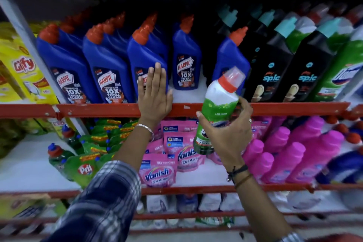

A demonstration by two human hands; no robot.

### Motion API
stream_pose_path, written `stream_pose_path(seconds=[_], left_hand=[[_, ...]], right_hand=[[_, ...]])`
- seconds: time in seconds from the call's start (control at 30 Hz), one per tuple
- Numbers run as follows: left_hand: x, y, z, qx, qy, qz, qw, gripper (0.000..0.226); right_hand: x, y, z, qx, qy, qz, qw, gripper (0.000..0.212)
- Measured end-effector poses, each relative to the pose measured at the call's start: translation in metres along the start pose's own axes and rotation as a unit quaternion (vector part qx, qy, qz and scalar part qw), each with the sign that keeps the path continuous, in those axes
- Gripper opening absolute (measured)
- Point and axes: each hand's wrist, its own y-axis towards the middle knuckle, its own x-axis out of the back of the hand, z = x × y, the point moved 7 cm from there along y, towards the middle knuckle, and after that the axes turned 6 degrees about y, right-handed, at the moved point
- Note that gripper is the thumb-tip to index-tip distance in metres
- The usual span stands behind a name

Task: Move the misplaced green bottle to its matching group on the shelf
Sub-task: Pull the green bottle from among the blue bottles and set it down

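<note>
My right hand [228,131] grips a green and white bottle [218,104] with an orange collar and clear cap, held tilted in front of the red shelf rail [98,109]. Matching green and white bottles [339,68] stand at the far right of the upper shelf, beside black Spic bottles [272,70]. My left hand [155,94] lies flat with fingers spread against a blue Harpic bottle [147,59] and the rail. A gap of bare white shelf shows between the blue bottles, just behind the held bottle.
Blue Harpic bottles [64,65] fill the left of the upper shelf, and one [229,59] leans by the black ones. Yellow Giffy packs [21,68] sit far left. Below lie pink Vanish pouches [159,173], pink bottles [294,155] and green Pril bottles [84,163].
</note>
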Motion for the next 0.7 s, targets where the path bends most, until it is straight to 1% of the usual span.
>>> stream_pose_path(seconds=[0.17,0.27,0.4,0.53,0.7], left_hand=[[-0.001,0.0,-0.001,0.0,0.003,0.001,1.0,0.065],[-0.001,-0.001,0.0,0.0,-0.003,0.0,1.0,0.065],[-0.001,-0.001,0.0,0.003,-0.004,-0.004,1.0,0.067],[-0.001,-0.001,0.0,0.003,-0.003,-0.008,1.0,0.069],[-0.003,-0.003,0.001,0.003,0.002,-0.017,1.0,0.068]], right_hand=[[-0.013,-0.038,-0.066,-0.104,-0.044,0.075,0.991,0.096],[-0.024,-0.059,-0.098,-0.139,-0.066,0.117,0.981,0.094],[-0.037,-0.085,-0.134,-0.177,-0.094,0.166,0.966,0.087],[-0.041,-0.098,-0.158,-0.201,-0.103,0.19,0.956,0.084],[-0.042,-0.103,-0.172,-0.218,-0.112,0.195,0.95,0.084]])
